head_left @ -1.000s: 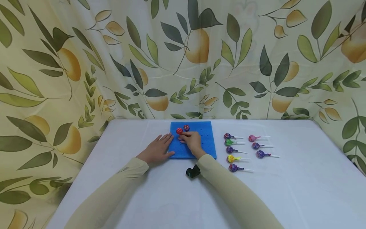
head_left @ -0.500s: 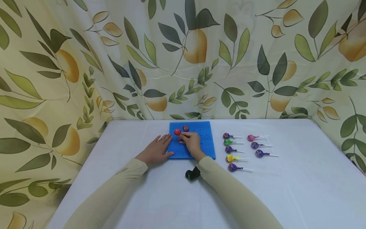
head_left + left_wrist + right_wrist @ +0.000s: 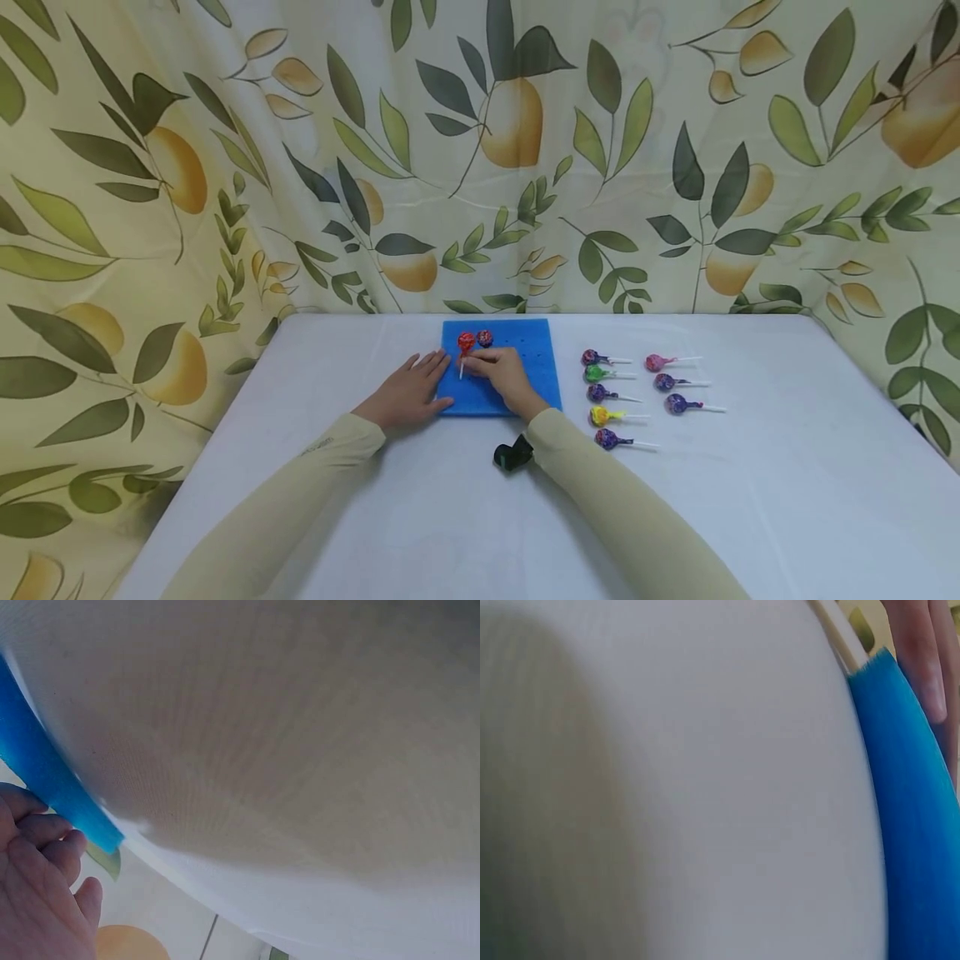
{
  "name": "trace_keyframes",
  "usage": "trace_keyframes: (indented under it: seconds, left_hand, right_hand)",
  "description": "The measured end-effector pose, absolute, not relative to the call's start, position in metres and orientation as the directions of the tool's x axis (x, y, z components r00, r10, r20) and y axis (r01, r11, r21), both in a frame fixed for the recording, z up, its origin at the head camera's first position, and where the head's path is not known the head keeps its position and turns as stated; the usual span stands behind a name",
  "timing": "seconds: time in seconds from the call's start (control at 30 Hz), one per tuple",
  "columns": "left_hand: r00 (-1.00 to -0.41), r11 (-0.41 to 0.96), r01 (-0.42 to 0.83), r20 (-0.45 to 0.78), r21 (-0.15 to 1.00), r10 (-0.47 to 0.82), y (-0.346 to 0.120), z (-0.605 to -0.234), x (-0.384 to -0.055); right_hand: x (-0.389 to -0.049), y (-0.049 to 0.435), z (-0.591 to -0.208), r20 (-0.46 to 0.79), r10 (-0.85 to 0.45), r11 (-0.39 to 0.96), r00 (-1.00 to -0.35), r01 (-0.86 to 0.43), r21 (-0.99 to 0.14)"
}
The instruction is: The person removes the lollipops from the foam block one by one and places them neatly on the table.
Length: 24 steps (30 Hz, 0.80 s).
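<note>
A blue foam board (image 3: 536, 375) with small holes lies at the back of the table. My left hand (image 3: 405, 392) rests flat with spread fingers at the board's left edge; in the left wrist view its fingers (image 3: 64, 855) are beside the blue edge. Over the board, my right hand (image 3: 504, 373) pinches a red lollipop (image 3: 466, 340) between thumb and fingertips. Its wrapped head points away from me, and the white stick (image 3: 461, 368) shows below the fingertips. Just right of it, a dark red and blue lollipop (image 3: 484, 338) stands in the board, its stick hidden.
Right of the board, several wrapped lollipops lie in two columns, among them a green one (image 3: 592, 373), a yellow one (image 3: 599, 416) and a pink one (image 3: 655, 362). A dark object (image 3: 513, 455) sits by my right cuff. A patterned curtain (image 3: 525, 208) hangs behind the table.
The red lollipop's stick, hidden before, now shows below my right fingertips, and its head has shifted slightly. My left hand stays in place on the board's edge.
</note>
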<state>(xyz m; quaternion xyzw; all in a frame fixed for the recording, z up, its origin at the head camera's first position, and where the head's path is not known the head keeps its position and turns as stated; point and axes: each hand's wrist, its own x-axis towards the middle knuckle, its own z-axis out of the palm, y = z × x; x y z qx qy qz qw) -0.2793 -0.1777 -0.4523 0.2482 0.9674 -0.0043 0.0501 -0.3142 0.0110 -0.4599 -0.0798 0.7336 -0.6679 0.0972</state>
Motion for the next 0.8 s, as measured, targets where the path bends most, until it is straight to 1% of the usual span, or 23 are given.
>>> trace_keyframes:
  seconds: [0.1,0.2,0.33,0.47,0.6,0.8]
  left_hand:
    - [-0.872,0.878,0.478,-0.105,0.027,0.478,-0.178,-0.451,-0.278]
    - [-0.87,0.877,0.479,-0.106,0.041,0.481,-0.178,-0.45,-0.277]
    - [-0.869,0.874,0.485,-0.1,0.029,0.485,-0.179,-0.45,-0.278]
    - [-0.867,0.87,0.493,-0.081,0.011,0.492,-0.18,-0.451,-0.279]
    - [-0.865,0.868,0.496,-0.071,0.028,0.497,-0.18,-0.451,-0.279]
    - [-0.871,0.876,0.482,-0.095,0.032,0.482,-0.178,-0.451,-0.277]
  right_hand:
    - [-0.314,0.015,-0.459,-0.05,-0.323,0.109,-0.945,0.015,-0.994]
    - [-0.314,0.018,-0.458,-0.055,-0.389,0.088,-0.92,0.022,-0.996]
    - [-0.316,0.02,-0.457,-0.055,-0.447,0.066,-0.893,0.029,-0.997]
    - [-0.317,0.022,-0.455,-0.044,-0.486,0.049,-0.873,0.023,-0.999]
    - [-0.319,0.023,-0.455,-0.043,-0.524,0.038,-0.851,0.028,-0.999]
    - [-0.321,0.025,-0.453,-0.103,-0.533,0.048,-0.84,0.092,-0.995]
